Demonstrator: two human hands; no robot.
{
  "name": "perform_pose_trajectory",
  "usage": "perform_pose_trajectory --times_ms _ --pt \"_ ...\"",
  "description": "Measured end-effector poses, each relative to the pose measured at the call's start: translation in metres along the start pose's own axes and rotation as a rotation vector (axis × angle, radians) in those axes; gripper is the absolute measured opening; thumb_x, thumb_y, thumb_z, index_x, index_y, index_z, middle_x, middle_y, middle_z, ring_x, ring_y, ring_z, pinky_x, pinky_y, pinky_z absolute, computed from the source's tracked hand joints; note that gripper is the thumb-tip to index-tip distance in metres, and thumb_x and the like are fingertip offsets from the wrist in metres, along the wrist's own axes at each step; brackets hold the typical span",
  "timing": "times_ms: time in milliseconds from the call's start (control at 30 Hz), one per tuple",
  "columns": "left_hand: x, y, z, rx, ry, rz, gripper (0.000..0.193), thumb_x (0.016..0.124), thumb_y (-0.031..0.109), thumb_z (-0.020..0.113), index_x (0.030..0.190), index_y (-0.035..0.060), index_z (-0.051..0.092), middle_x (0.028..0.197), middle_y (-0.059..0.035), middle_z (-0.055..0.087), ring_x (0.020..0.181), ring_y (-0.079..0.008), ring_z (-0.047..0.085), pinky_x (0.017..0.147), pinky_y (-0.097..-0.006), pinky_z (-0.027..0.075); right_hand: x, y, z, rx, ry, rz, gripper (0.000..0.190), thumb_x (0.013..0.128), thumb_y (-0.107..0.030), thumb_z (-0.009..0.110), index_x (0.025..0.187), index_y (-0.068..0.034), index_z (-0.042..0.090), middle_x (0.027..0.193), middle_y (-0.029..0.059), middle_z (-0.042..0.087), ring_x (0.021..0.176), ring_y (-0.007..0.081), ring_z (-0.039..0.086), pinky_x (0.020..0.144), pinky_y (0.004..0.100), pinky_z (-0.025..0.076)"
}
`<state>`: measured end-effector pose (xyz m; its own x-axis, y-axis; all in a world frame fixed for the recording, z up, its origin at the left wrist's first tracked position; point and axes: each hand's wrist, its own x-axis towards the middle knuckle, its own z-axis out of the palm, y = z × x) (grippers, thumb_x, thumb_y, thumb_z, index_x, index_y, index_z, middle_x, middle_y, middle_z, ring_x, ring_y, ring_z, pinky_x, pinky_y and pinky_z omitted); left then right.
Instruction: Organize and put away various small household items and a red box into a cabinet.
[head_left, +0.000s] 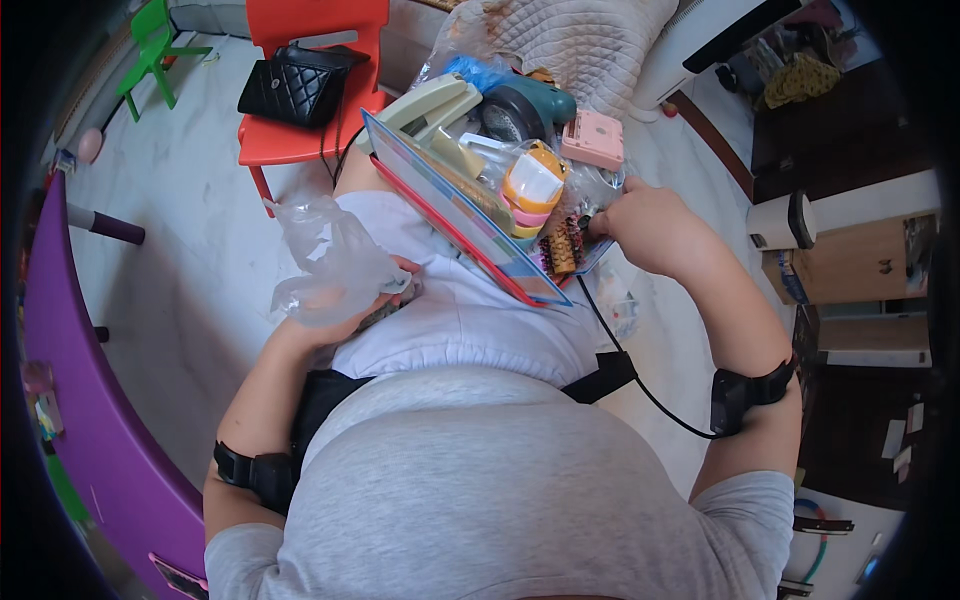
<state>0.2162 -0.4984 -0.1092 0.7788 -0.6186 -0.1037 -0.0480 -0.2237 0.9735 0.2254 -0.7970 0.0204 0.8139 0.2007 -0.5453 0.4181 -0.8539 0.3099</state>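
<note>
My left hand (349, 315) is at my left thigh, with a crumpled translucent plastic bag (322, 259) in it; the bag covers most of the fingers. A greyish patterned thing beneath that hand is mostly hidden. On my lap rests a tilted box with a blue and red side panel (469, 214), filled with mixed items. My right hand (652, 225) is at the box's right edge, beside a round hairbrush (562, 247). Its fingertips are partly hidden, so its grip is unclear. Near it lie a pink case (592, 139), an orange animal-shaped toy (536, 180) and clear plastic wrapping.
Also in the box are a teal fabric shaver (525, 109) and a pale green plastic device (424, 105). A black quilted handbag (300, 82) sits on a red chair (259, 142). A purple table (97, 390) curves along the left. A black cable (600, 315) runs from my right armband.
</note>
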Motion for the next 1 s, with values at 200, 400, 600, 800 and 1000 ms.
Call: perform_pose_trajectory --times_ms 200,400,600,800,1000 --pt "0.000 0.002 0.000 -0.017 0.034 0.022 0.022 0.083 0.018 0.047 0.070 0.0017 0.054 0.078 -0.0062 0.058 0.082 -0.0160 0.051 0.076 -0.0283 0.038 0.003 0.003 0.015 0.105 0.084 -0.075 0.027 0.064 0.007 0.050 0.084 -0.008 0.059 0.085 0.0069 0.058 0.087 0.0274 0.049 0.075 0.0328 0.042" --pt "-0.001 -0.006 -0.002 0.082 0.021 -0.001 0.024 0.083 0.019 0.048 0.066 0.0028 0.053 0.088 -0.0077 0.060 0.087 -0.0178 0.051 0.078 -0.0293 0.038 0.002 0.009 0.024 0.259 0.272 -0.242 0.025 0.059 0.009 0.051 0.080 -0.004 0.052 0.085 0.0089 0.056 0.084 0.0289 0.047 0.075 0.0334 0.040" --pt "-0.001 -0.004 -0.002 0.052 -0.050 0.037 0.022 0.083 0.026 0.049 0.086 0.0043 0.052 0.099 -0.0086 0.057 0.091 -0.0191 0.051 0.082 -0.0307 0.038 -0.002 -0.001 0.045 0.291 0.738 -0.136 0.026 0.061 0.003 0.056 0.086 -0.005 0.055 0.086 0.0075 0.056 0.087 0.0265 0.049 0.075 0.0349 0.040" --pt "0.000 -0.018 -0.007 0.118 -0.094 0.116 0.031 0.083 0.026 0.050 0.106 0.0050 0.052 0.100 -0.0083 0.055 0.094 -0.0195 0.050 0.085 -0.0304 0.037 -0.009 -0.007 0.078 0.189 1.051 -0.157 0.034 0.064 0.000 0.056 0.097 -0.005 0.056 0.095 0.0080 0.057 0.091 0.0243 0.054 0.080 0.0372 0.041" --pt "0.005 0.002 -0.003 0.037 -0.084 0.050 0.023 0.083 0.026 0.049 0.084 0.0037 0.055 0.097 -0.0087 0.057 0.089 -0.0167 0.050 0.080 -0.0286 0.038 -0.012 -0.016 0.090 0.177 1.069 -0.087 0.038 0.065 -0.001 0.053 0.103 -0.005 0.056 0.099 0.0084 0.058 0.093 0.0230 0.054 0.082 0.0371 0.042"
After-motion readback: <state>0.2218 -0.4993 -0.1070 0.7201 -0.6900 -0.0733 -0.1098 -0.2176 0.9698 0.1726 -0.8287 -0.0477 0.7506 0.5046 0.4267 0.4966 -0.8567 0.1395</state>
